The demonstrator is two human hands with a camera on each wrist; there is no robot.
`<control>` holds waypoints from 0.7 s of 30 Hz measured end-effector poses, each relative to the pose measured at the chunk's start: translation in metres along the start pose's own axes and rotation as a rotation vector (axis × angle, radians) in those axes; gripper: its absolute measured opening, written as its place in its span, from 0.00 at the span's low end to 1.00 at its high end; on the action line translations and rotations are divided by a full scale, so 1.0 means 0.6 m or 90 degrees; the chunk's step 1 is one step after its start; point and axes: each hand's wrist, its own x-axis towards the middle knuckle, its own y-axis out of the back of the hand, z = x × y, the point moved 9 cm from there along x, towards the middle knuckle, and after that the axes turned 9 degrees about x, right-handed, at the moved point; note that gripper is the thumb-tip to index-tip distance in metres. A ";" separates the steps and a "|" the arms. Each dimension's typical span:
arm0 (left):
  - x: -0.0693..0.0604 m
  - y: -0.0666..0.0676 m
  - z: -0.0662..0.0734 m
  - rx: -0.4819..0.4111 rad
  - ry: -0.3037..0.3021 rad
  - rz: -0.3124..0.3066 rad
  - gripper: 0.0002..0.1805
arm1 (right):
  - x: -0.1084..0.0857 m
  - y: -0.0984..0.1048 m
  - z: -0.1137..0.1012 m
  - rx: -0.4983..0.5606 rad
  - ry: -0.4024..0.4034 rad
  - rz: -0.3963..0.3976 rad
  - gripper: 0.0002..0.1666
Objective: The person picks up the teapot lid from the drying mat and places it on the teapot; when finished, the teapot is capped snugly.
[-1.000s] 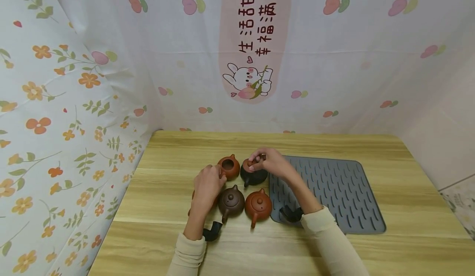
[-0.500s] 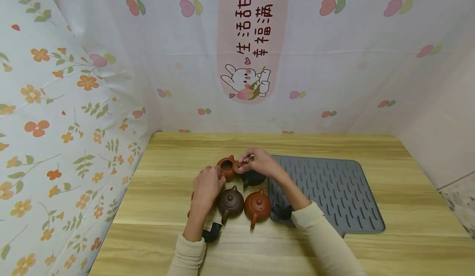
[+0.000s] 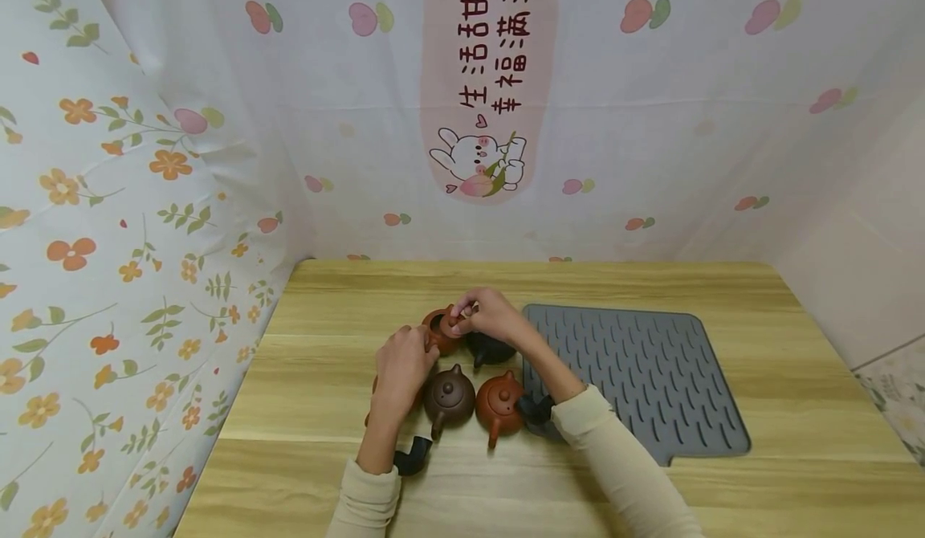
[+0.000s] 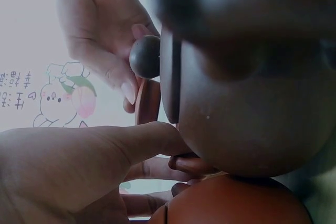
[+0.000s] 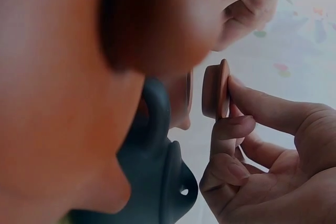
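My right hand (image 3: pixel 491 313) pinches a reddish-brown teapot lid (image 5: pixel 214 92) between thumb and fingers, over the mouth of an open reddish-brown teapot (image 3: pixel 448 347). Part of the mouth shows to the left of the lid in the head view. My left hand (image 3: pixel 405 361) holds that teapot's handle (image 4: pixel 191 164) between thumb and fingers. Just right of it stands a black teapot (image 3: pixel 490 351), partly under the right hand. Nearer stand a dark brown teapot (image 3: pixel 450 400) and an orange-red teapot (image 3: pixel 499 409), both lidded. Another reddish teapot (image 4: pixel 247 203) is mostly hidden below the left hand.
A grey ridged mat (image 3: pixel 636 369) lies on the wooden table (image 3: pixel 788 377), right of the teapots. A printed cloth (image 3: pixel 325 120) hangs behind the table and along its left side. Black wrist camera mounts (image 3: pixel 413 456) hang under both wrists.
My right hand has carried the lid leftward, from above the black teapot to above the open reddish-brown one. The left hand stays on the handle.
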 end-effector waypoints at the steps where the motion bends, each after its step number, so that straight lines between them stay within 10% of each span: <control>1: 0.000 -0.001 0.000 0.000 0.001 -0.001 0.11 | 0.001 -0.001 0.001 0.002 -0.003 -0.002 0.08; 21: 0.001 -0.003 -0.001 0.006 0.003 -0.008 0.09 | 0.016 -0.015 -0.003 -0.007 -0.025 -0.031 0.08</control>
